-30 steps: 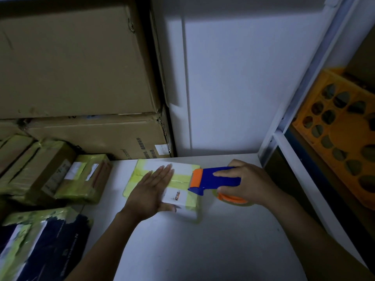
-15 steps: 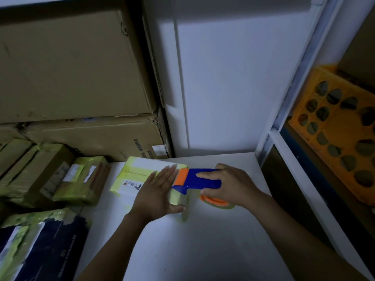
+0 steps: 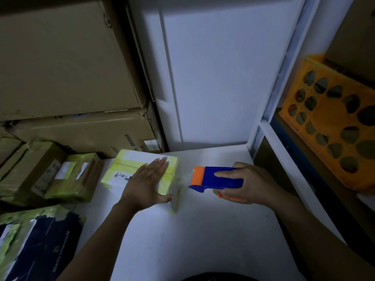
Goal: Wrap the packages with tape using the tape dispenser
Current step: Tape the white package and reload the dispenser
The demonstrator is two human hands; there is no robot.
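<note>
White tabletop [image 3: 182,240], dimly lit. Left hand [image 3: 146,183] is laid flat, fingers straight, on the yellow-taped package [image 3: 125,165]. Just beside the package's right edge, the blue-and-orange tape dispenser [image 3: 223,182] is gripped by the curled right hand [image 3: 255,183]. Cardboard boxes [image 3: 60,67] are stacked behind.

Yellow-taped white package [image 3: 129,169] lies flat just left of blue-orange tape dispenser [image 3: 218,178]

The package [image 3: 140,171] is white with yellow tape. The tape dispenser [image 3: 217,178] is blue and orange. The crate [image 3: 332,142] is orange.
</note>
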